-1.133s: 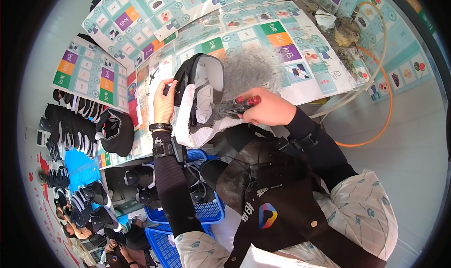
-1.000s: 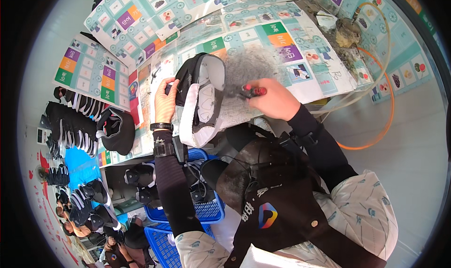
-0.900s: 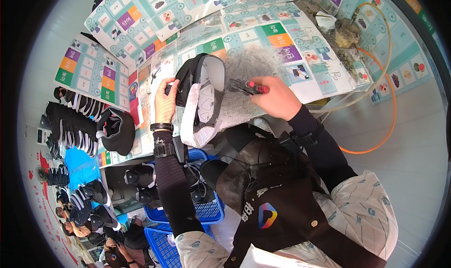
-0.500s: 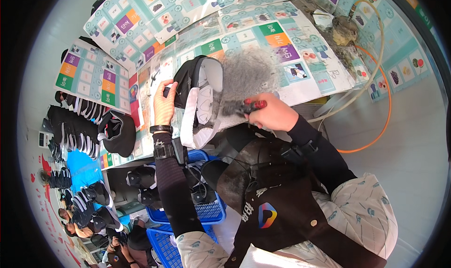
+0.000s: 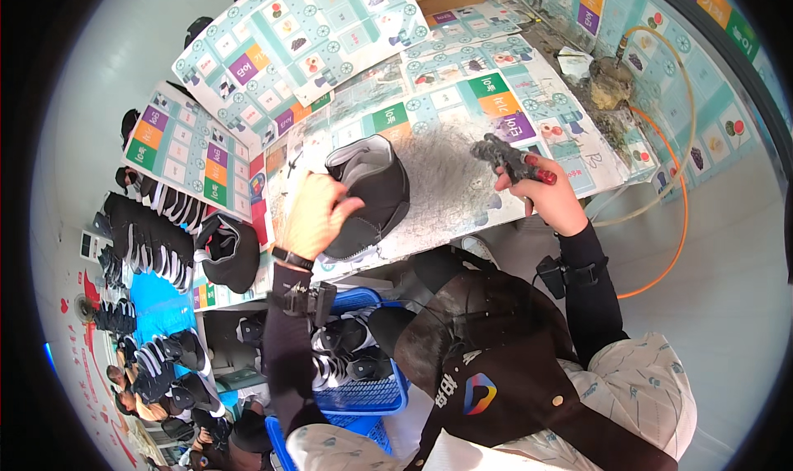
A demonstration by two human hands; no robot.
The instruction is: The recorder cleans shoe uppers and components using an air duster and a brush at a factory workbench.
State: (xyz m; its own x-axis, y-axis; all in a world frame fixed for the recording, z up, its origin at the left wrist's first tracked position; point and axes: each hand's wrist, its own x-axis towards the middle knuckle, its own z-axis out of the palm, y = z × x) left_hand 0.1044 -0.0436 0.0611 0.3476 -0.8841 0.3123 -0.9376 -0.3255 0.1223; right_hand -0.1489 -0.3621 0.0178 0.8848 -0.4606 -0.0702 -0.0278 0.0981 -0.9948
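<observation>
A black shoe upper (image 5: 382, 206) with a grey lining stands on the paper-covered table, its opening facing up. My left hand (image 5: 316, 215) is at its left side, thumb and fingers apart and not closed round it. Whether the fingertips touch the shoe I cannot tell. Farther right, my right hand (image 5: 552, 198) grips a grimy black tool with red parts (image 5: 505, 159) above the table. The tool's exact kind is hard to make out. Another black shoe upper (image 5: 230, 252) with a grey and red inside sits at the table's left edge.
Patterned boards (image 5: 330, 33) stand along the far and left sides. A grey, sooty smear (image 5: 450, 161) marks the table paper. Orange hose (image 5: 684, 248) and pale tubing hang at the right. Blue baskets (image 5: 363, 398) with shoes stand below; more shoes (image 5: 144, 231) line the left.
The shoe has gone from tilted, with its pale underside showing, to upright on the table. My left hand has let go of it. My right hand has moved the tool away to the right.
</observation>
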